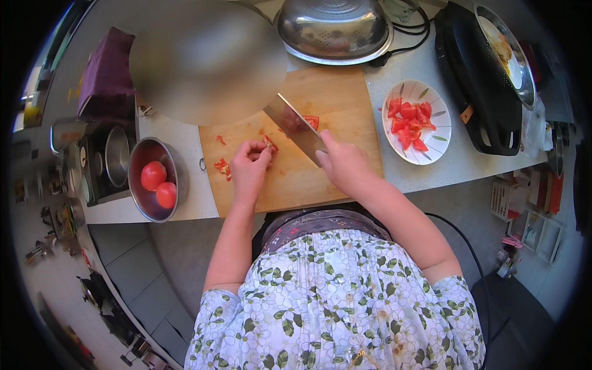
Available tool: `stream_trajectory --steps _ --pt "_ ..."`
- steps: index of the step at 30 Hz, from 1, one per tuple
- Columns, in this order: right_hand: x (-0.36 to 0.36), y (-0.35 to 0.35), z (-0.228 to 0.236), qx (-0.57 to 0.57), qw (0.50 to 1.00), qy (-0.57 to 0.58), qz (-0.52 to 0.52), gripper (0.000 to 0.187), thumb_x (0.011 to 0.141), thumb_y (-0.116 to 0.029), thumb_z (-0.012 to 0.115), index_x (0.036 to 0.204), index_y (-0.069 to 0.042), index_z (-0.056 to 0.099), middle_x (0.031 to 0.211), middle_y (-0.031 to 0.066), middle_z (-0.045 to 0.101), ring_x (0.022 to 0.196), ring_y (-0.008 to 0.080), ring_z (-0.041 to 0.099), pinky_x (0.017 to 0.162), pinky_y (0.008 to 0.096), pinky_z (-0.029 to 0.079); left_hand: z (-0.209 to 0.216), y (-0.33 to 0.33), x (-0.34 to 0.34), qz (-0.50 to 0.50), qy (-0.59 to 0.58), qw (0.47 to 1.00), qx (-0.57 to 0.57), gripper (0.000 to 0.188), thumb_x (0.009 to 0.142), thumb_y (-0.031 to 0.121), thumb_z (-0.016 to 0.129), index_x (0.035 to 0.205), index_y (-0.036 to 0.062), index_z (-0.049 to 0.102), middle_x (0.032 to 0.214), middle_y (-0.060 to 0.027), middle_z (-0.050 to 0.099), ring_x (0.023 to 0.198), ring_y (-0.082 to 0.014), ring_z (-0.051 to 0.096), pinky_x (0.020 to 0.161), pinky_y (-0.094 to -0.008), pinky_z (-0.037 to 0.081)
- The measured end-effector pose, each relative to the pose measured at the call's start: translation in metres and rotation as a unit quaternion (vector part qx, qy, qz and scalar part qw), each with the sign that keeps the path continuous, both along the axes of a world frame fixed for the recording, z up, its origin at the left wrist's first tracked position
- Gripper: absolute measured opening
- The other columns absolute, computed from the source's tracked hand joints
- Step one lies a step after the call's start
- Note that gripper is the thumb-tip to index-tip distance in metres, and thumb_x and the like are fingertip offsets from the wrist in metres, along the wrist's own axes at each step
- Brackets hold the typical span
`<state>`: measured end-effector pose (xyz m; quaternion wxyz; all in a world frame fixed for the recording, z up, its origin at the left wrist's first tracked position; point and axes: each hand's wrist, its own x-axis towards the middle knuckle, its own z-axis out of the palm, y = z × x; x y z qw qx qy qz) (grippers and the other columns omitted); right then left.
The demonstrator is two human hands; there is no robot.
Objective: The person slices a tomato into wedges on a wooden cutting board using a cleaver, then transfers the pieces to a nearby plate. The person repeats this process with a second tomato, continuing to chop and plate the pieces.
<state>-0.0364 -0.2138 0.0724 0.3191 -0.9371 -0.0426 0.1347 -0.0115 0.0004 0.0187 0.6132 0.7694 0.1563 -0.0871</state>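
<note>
My right hand [348, 161] grips the handle of a wide-bladed kitchen knife [295, 129], its blade slanting up and left over the wooden cutting board [345, 92]. A red tomato piece [312, 121] lies close beside the blade on its right. To the left of the knife, my left hand [248, 169] is closed, fingertips pinching a small tomato piece [270, 144] with a pale core. Small tomato scraps [222, 168] lie left of that hand. On the right, a patterned white plate [436, 145] holds cut tomato chunks [409, 123].
A steel bowl [138, 191] with two whole tomatoes [154, 176] stands left of the board. Behind are an upturned steel colander [336, 28] and a black cord [412, 43]. A black appliance [478, 92] is at the far right. A blurred round patch hides the board's back left.
</note>
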Motion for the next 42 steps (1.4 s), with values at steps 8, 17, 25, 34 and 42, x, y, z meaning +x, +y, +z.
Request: stream_trajectory --steps 8,17,25,34,42 --pt "-0.021 -0.022 0.004 0.124 0.99 -0.059 -0.033 0.021 0.089 -0.014 0.058 0.105 -0.005 0.048 0.075 0.0204 0.065 0.07 0.0423 0.062 0.061 0.0506 0.048 0.004 0.004 0.001 -0.01 0.013 1.0 0.01 0.015 0.084 0.004 0.069 0.096 0.0005 0.061 0.084 -0.0034 0.066 0.067 -0.0084 0.063 0.058 -0.0212 0.051" --pt "-0.039 -0.044 0.014 0.205 0.966 0.016 -0.156 0.023 0.088 -0.01 0.062 0.104 0.001 0.05 0.083 0.0237 0.068 0.08 0.0393 0.066 0.065 0.0411 0.052 -0.006 0.005 0.005 -0.068 -0.108 0.985 0.115 0.019 0.079 0.003 0.071 0.097 0.0038 0.065 0.096 -0.0041 0.064 0.067 -0.013 0.065 0.06 -0.0255 0.051" --pt "-0.041 -0.055 0.016 0.22 0.952 0.063 -0.204 0.026 0.09 -0.011 0.061 0.107 0.002 0.047 0.08 0.0202 0.069 0.053 0.024 0.063 0.049 0.0339 0.048 0.02 -0.02 0.043 -0.284 -0.292 0.824 0.394 0.016 0.071 0.012 0.072 0.086 0.0106 0.068 0.088 -0.0072 0.061 0.082 -0.0275 0.059 0.071 -0.0397 0.046" --pt "-0.046 -0.06 0.007 0.208 0.948 0.1 -0.221 0.028 0.091 -0.013 0.06 0.108 0.003 0.046 0.083 0.02 0.07 0.048 0.0193 0.06 0.046 0.0315 0.047 0.036 0.001 0.033 -0.24 -0.162 0.907 0.305 0.01 0.073 0.012 0.071 0.081 0.0103 0.065 0.076 -0.0056 0.063 0.082 -0.0266 0.061 0.076 -0.0395 0.046" --pt "-0.051 -0.062 -0.005 0.232 0.926 0.138 -0.264 0.036 0.091 -0.015 0.059 0.119 0.005 0.046 0.073 0.0137 0.066 0.047 0.0124 0.055 0.045 0.0297 0.046 0.034 0.049 0.009 -0.209 -0.24 0.856 0.407 0.034 0.072 0.01 0.075 0.105 0.0079 0.066 0.105 -0.0091 0.06 0.08 -0.0248 0.062 0.068 -0.0355 0.05"
